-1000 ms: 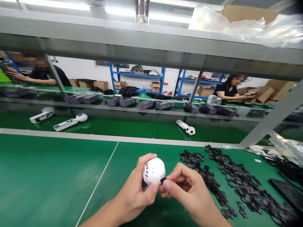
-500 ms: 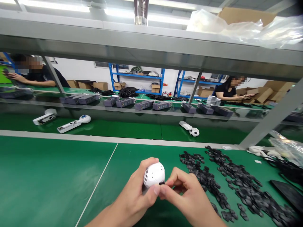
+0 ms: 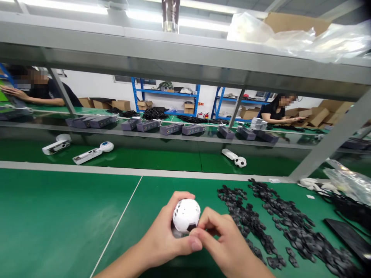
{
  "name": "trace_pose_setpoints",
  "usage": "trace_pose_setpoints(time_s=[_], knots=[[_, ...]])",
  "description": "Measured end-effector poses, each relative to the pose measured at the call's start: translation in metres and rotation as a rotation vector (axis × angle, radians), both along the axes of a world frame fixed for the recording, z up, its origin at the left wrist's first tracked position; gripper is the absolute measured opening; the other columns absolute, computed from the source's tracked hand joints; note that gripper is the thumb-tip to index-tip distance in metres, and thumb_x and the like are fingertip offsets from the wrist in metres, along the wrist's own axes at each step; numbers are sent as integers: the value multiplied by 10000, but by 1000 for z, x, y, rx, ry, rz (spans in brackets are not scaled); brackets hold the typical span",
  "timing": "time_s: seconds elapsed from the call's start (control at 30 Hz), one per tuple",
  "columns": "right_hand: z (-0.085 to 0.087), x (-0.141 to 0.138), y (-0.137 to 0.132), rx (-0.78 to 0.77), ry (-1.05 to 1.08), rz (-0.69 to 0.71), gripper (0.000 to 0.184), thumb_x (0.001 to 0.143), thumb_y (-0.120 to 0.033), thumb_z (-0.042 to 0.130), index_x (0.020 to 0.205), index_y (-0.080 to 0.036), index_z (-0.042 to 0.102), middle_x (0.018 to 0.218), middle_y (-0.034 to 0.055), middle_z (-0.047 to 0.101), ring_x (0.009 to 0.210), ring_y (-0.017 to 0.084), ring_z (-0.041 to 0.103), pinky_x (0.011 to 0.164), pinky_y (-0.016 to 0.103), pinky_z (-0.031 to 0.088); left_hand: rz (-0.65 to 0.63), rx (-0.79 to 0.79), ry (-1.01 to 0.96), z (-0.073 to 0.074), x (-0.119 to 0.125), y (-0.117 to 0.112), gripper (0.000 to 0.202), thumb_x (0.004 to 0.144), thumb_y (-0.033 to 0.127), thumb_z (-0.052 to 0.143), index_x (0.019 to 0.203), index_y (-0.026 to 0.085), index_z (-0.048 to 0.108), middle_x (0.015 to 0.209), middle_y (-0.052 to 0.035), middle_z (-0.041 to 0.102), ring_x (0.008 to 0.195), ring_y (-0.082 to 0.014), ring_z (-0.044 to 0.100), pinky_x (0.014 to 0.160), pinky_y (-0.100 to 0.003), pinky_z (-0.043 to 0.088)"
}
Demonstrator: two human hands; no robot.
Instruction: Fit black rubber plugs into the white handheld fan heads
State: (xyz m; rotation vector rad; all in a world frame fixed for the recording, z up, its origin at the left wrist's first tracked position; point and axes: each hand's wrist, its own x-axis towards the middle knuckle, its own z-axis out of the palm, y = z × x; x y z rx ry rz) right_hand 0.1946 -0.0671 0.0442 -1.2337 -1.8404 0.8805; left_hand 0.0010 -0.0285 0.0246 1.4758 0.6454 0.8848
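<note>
My left hand (image 3: 162,235) is wrapped round a white ball-shaped housing (image 3: 185,212) with slots on its left side and small holes in its face. A black patch (image 3: 191,227) shows at the ball's lower right. My right hand (image 3: 217,235) pinches at that patch's edge, thumb and forefinger close together against the ball. The left thumb lies beneath, touching the right fingertips. Right of my hands, many small black pieces (image 3: 252,220) are spread over the green bench (image 3: 72,216).
Beyond the bench edge lie a white device with a football-patterned head (image 3: 240,161), another white device (image 3: 92,153) and an opened one (image 3: 56,146). Grey boxes (image 3: 171,129) line a shelf. A metal post (image 3: 327,143) stands at right. Two people work across the way.
The black patch now shows broad and flat against the ball, where before only a sliver showed at my right fingertips. My left thumb has shifted down off the ball's face.
</note>
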Motion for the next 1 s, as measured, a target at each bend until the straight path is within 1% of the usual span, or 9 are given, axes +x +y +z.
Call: trace_pose_setpoints(time_s=[0.17, 0.27, 0.4, 0.5, 0.6, 0.7, 0.77, 0.87, 1.0], knots=[[15, 33, 22, -33, 136, 160, 353, 1067, -456, 449, 964, -215, 685, 861, 29, 762, 800, 175, 703, 757, 272, 531, 145, 50, 132, 2, -6, 4, 598, 819, 521, 785, 1281, 268, 502, 857, -4, 627, 686, -152, 543, 604, -242, 398], [10, 72, 49, -19, 147, -74, 440, 1065, -524, 409, 1106, -194, 697, 923, 75, 778, 808, 208, 719, 739, 308, 555, 164, 39, 112, 2, -11, 7, 525, 886, 560, 691, 1274, 260, 503, 812, -15, 655, 701, -185, 587, 629, -275, 424], [-13, 111, 80, 13, -330, -243, 365, 1027, -462, 489, 1034, -221, 763, 1022, 82, 780, 915, 252, 702, 803, 341, 514, 152, 33, -31, 0, -10, 10, 470, 922, 537, 644, 1269, 253, 504, 775, -17, 661, 695, -194, 609, 650, -294, 453], [-29, 120, 89, -32, -525, -242, 271, 985, -404, 552, 1012, -254, 777, 1086, 64, 765, 980, 260, 686, 831, 338, 494, 195, 127, -37, 1, -8, 12, 573, 895, 507, 697, 1360, 284, 448, 1083, -92, 701, 939, -248, 668, 749, -313, 506], [-39, 117, 91, -92, -594, -250, 203, 903, -398, 659, 1025, -274, 765, 1081, 53, 747, 973, 253, 680, 792, 313, 494, 210, 261, 167, 3, -11, 18, 715, 852, 400, 771, 1456, 317, 400, 1435, -133, 564, 1256, -309, 582, 996, -410, 487], [-48, 113, 93, -83, -612, -251, 183, 862, -384, 690, 981, -264, 759, 1061, 60, 736, 960, 256, 685, 825, 317, 500, 248, 532, 383, 7, -21, 26, 653, 761, 320, 821, 1345, 288, 529, 1373, -117, 589, 1290, -332, 540, 1096, -496, 417], [-54, 115, 96, -58, -612, -223, 170, 876, -375, 649, 938, -260, 757, 1027, 68, 733, 934, 260, 694, 844, 331, 507, 296, 639, 469, 11, -29, 28, 589, 692, 338, 850, 1210, 256, 581, 1187, -92, 654, 1119, -308, 618, 982, -451, 495], [-71, 126, 105, 0, -619, -175, 235, 905, -398, 567, 911, -277, 768, 1004, 85, 734, 905, 274, 711, 856, 363, 523, 324, 480, 547, 18, -36, 27, 571, 691, 416, 849, 1151, 243, 558, 844, 0, 696, 711, -199, 649, 657, -296, 517], [-99, 133, 121, 175, -578, -210, 283, 834, -506, 599, 791, -311, 799, 922, 121, 746, 834, 305, 731, 753, 380, 560, 402, 327, 485, 17, -39, 25, 509, 705, 458, 840, 1092, 229, 602, 781, 5, 709, 671, -179, 662, 561, -237, 466]])
